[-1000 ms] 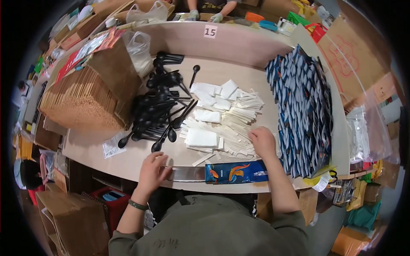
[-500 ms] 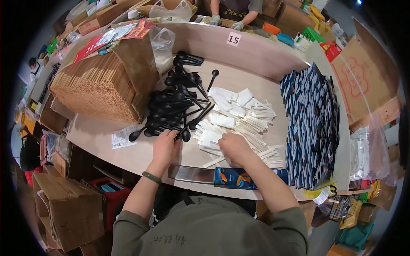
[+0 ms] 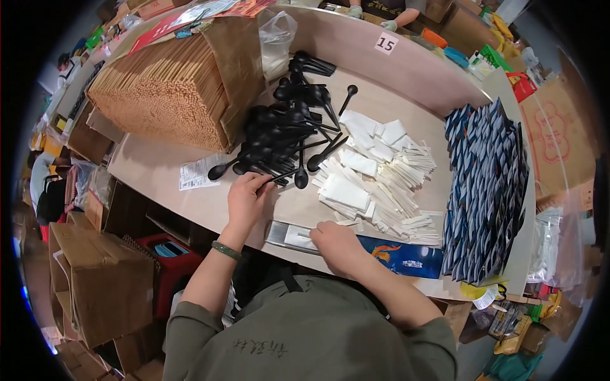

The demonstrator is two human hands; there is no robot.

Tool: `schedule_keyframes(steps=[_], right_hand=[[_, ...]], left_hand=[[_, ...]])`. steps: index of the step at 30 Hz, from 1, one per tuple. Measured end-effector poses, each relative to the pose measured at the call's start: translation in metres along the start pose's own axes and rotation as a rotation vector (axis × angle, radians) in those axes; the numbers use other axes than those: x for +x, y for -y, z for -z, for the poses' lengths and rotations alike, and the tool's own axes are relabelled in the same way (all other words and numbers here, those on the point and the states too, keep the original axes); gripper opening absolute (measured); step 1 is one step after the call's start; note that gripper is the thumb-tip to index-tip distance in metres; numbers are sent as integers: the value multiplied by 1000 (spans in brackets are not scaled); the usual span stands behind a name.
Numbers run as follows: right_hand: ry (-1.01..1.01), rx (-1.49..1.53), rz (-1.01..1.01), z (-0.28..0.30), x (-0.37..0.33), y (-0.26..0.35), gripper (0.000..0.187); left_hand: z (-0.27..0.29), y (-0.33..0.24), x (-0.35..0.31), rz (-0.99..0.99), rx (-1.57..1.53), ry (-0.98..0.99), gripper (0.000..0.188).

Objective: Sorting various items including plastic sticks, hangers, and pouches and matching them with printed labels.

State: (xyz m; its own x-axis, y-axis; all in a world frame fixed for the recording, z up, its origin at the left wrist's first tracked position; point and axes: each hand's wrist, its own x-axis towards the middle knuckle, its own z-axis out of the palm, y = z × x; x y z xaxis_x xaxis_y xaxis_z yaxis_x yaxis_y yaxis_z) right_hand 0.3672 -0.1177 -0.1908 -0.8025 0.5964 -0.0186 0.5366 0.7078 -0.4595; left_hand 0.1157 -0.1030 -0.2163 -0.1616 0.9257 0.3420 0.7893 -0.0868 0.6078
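Observation:
Thumb and fingers of my left hand point(image 3: 248, 202) are closed on the thin handle of a black plastic spoon point(image 3: 283, 175) at the near edge of the spoon pile point(image 3: 270, 136). My right hand point(image 3: 340, 247) is closed on a white folded napkin point(image 3: 297, 237), which lies over a shallow metal tray point(image 3: 276, 231) at the table's front edge. Right beside that hand, a flat dark blue printed packet point(image 3: 406, 258) extends to the right. Beyond the right hand lies a heap of white napkins point(image 3: 346, 192) and narrow white paper-wrapped strips point(image 3: 406, 165).
On the left stands a cardboard box point(image 3: 238, 82) packed with thin wooden sticks point(image 3: 165, 105). A dense row of blue packets point(image 3: 486, 197) lines the right side. A printed paper slip point(image 3: 198, 173) lies left of the spoons. Behind the low partition point(image 3: 356, 44) a co-worker's gloved hands point(image 3: 389, 25) show.
My right hand has moved from the napkin heap toward the front edge, bringing a napkin over the metal tray. My left hand has drawn a spoon handle slightly from the pile. The view has shifted.

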Motion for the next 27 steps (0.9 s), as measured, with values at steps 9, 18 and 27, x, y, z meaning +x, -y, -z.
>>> schedule_keyframes(steps=[9,18,27], right_hand=[[-195,53,-142,-13,-4,11,12],[-356,-59,180,-22,-56,-10,38],[-336,-83,184,-24,-58,-7,36]], left_hand=[[-1,-11,11,-60,-118,1,17],[-3,-45,-60,-491,-113,457,20],[155,-78,140,-342,478,-359,10]])
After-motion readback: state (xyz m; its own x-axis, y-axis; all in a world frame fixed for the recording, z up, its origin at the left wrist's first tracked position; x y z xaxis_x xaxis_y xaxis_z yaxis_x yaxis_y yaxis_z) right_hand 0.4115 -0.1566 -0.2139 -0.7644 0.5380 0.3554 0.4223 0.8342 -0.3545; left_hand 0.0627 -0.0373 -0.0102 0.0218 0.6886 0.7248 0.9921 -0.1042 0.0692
